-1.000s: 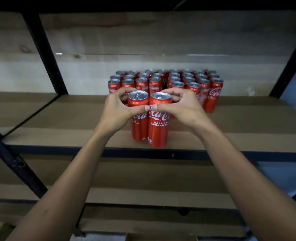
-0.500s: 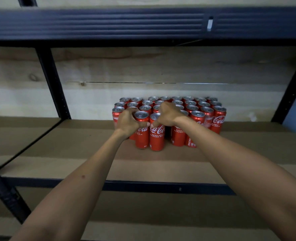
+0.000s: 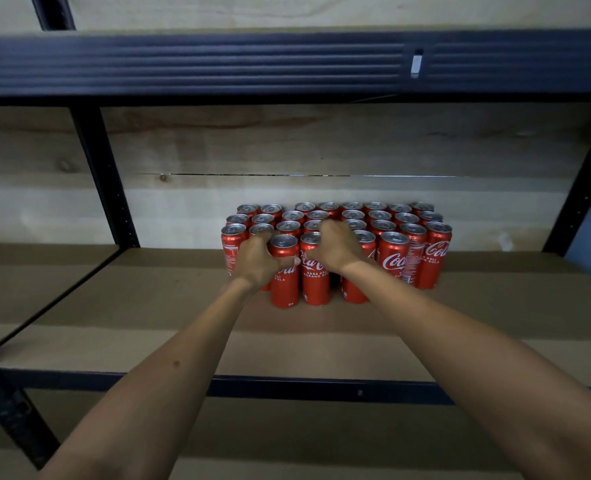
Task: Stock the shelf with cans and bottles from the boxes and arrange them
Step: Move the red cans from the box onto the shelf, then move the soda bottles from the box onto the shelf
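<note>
Just behind both hands, the block of Coca-Cola cans fills the back of the shelf. The left hand wraps one front can and the right hand clasps its neighbour. Best slide both straight back, upright, until flush; bare board lies left of the grips, with the front edge well behind the wrists.

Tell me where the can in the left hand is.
In the head view, the can stands centre on the shelf board, front of the block, touching the right hand's can.
</note>
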Available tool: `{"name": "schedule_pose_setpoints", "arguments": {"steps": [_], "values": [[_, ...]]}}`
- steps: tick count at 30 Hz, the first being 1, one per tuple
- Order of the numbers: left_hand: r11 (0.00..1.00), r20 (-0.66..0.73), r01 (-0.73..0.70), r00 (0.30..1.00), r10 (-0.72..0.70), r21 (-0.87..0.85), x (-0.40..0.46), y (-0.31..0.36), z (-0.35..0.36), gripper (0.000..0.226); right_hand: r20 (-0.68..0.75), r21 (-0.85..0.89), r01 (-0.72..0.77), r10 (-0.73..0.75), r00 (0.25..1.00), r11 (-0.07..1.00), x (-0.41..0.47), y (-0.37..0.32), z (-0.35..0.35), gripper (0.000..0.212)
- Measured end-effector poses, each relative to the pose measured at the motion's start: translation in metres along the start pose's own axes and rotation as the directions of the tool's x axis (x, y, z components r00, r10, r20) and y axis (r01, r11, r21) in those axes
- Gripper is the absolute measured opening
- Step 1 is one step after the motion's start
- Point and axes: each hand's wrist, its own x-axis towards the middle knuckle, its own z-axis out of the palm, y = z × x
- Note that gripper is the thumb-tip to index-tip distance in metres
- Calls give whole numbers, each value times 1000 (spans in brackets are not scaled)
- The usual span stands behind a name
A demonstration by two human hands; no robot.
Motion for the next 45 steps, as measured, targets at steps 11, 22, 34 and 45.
{"name": "schedule_pose_setpoints", "arguments": {"steps": [11, 22, 34, 45], "values": [[993, -102, 33, 995, -22, 115, -8, -2, 6, 77, -110, 236, -15, 42, 993, 972, -22, 24, 21, 57], [966, -183, -251, 949, 257, 53, -122, 10, 20, 24, -286, 504, 3, 164, 944, 864, -122, 36, 31, 31], [991, 337, -90, 934, 119, -100, -303, -80, 103, 20, -40, 496, -356, 430, 902, 792, -310, 101, 133, 22], [802, 583, 441, 551, -597, 404, -416, -246, 207, 26, 454, 222, -760, 625, 635, 611, -446, 237, 294, 37]]}}
